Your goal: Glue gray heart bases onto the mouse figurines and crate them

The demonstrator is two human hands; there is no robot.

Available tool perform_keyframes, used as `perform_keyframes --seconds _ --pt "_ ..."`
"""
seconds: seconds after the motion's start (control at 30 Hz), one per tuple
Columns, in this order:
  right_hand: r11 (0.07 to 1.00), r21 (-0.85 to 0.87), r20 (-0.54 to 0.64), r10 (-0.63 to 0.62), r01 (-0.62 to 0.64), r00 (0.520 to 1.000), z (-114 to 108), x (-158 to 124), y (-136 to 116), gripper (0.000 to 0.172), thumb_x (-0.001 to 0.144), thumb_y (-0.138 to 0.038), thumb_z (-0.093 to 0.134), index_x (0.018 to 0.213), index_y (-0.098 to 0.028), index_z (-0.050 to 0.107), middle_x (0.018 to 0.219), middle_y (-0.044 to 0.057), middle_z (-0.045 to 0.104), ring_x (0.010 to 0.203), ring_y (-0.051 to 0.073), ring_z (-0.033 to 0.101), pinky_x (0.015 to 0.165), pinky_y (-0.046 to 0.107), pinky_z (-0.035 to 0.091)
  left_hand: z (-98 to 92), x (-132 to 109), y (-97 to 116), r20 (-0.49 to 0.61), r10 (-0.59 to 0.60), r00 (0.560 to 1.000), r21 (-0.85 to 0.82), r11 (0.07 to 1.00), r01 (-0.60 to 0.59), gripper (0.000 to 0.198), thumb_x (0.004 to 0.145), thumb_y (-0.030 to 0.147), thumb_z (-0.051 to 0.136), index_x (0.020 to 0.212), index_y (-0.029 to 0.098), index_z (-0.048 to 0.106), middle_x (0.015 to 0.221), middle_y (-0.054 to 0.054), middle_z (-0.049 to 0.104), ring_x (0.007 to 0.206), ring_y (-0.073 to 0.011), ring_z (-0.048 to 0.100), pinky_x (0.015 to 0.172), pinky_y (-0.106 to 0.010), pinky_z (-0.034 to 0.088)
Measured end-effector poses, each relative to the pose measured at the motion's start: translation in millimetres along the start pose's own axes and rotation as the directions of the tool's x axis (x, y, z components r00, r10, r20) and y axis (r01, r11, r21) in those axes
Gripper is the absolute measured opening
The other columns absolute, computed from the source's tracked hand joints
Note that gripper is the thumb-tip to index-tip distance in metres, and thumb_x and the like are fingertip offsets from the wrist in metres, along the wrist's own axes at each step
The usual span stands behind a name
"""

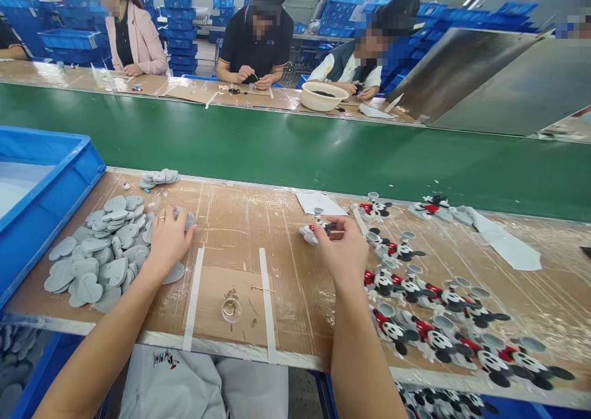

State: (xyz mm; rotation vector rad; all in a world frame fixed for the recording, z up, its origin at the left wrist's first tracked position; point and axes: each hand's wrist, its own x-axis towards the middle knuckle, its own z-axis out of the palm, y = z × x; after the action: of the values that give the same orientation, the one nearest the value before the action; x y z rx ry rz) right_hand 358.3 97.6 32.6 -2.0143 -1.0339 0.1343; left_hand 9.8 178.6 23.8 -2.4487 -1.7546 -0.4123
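Two hands live: my right hand (339, 250) on a cartoon-mouse patch (314, 229), my left hand (168, 243) over grey heart-shaped pads (99, 256).
Right fingers (333, 235): curled, pinching the patch against my thumb, though my hand hides the underside of the grip.
Left fingers (173, 219): spread, tips on the pads at the pile's right edge.
Patch's place: held above the bench (231, 222), right of centre, just left of the other patches.
Handling tip: a light, even pinch looks best, so the soft patch doesn't buckle.
Right of me: rows of finished-looking mouse patches (415, 296).
Centre: a glass jar (231, 308) on a cardboard sheet (226, 290), between two white tape strips (194, 299).
Far left: a blue plastic crate (46, 185).
Far side: a green belt (295, 148), then a co-worker (256, 43) working at the opposite bench.
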Motion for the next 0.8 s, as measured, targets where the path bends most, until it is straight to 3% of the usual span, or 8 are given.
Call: perform_keyframes --seconds 0.13,0.27,0.4,0.53,0.67,0.8 --pt "0.981 -0.172 -0.083 0.074 -0.087 0.994 -8 7 11 0.043 0.074 -0.045 0.062 0.106 -0.017 0.065 0.084 0.006 0.066 0.072 0.023 0.057 0.071 0.037 0.041 3.0 -3 2 0.055 -0.002 0.998 0.073 0.997 -0.002 0.034 0.092 0.037 0.058 0.117 0.014 0.061 0.130 -0.022 0.058 0.129 -0.0386 0.049 0.106 -0.050 0.036" --pt "0.957 -0.266 -0.040 0.110 -0.116 0.993 -12 6 13 0.049 0.076 -0.045 0.060 0.116 -0.017 0.062 0.086 0.008 0.067 0.079 0.027 0.058 0.073 0.039 0.041 1.9 -3 3 0.083 -0.013 0.996 0.096 0.995 0.005 0.034 0.090 0.036 0.060 0.118 0.015 0.061 0.120 -0.019 0.063 0.123 -0.0368 0.053 0.108 -0.050 0.034" --pt "0.955 -0.289 0.014 0.071 -0.063 0.997 -14 3 17 0.056 0.078 -0.045 0.060 0.126 -0.016 0.056 0.098 0.011 0.066 0.086 0.028 0.059 0.080 0.043 0.043 0.2 -3 2 0.097 -0.009 0.995 0.121 0.993 -0.003 0.033 0.090 0.032 0.062 0.118 0.016 0.060 0.115 -0.017 0.065 0.117 -0.0355 0.056 0.106 -0.049 0.035" --pt "0.946 -0.312 -0.079 -0.115 0.085 0.990 -12 0 18 0.052 0.081 -0.045 0.057 0.123 -0.014 0.057 0.112 0.017 0.061 0.107 0.034 0.055 0.093 0.050 0.042 0.6 -3 3 0.102 -0.002 0.995 0.129 0.992 -0.012 0.031 0.090 0.031 0.061 0.118 0.017 0.060 0.117 -0.015 0.064 0.115 -0.0351 0.056 0.104 -0.048 0.035" --pt "0.919 -0.256 -0.170 -0.349 0.301 0.921 0 -8 3 0.041 0.086 -0.037 0.054 0.118 -0.013 0.059 0.116 0.019 0.059 0.116 0.035 0.051 0.100 0.052 0.039 1.2 -3 2 0.107 -0.008 0.994 0.103 0.995 -0.003 0.028 0.091 0.030 0.060 0.115 0.017 0.060 0.116 -0.014 0.065 0.114 -0.0342 0.056 0.102 -0.047 0.036" --pt "0.856 -0.090 -0.068 -0.516 0.510 0.854 24 -29 -20 0.024 0.091 -0.031 0.054 0.108 -0.017 0.062 0.110 0.014 0.062 0.109 0.030 0.056 0.097 0.049 0.043 -0.4 -2 1 0.124 -0.007 0.992 0.060 0.998 0.000 0.029 0.090 0.033 0.063 0.115 0.018 0.058 0.116 -0.012 0.065 0.115 -0.0329 0.056 0.101 -0.046 0.035"
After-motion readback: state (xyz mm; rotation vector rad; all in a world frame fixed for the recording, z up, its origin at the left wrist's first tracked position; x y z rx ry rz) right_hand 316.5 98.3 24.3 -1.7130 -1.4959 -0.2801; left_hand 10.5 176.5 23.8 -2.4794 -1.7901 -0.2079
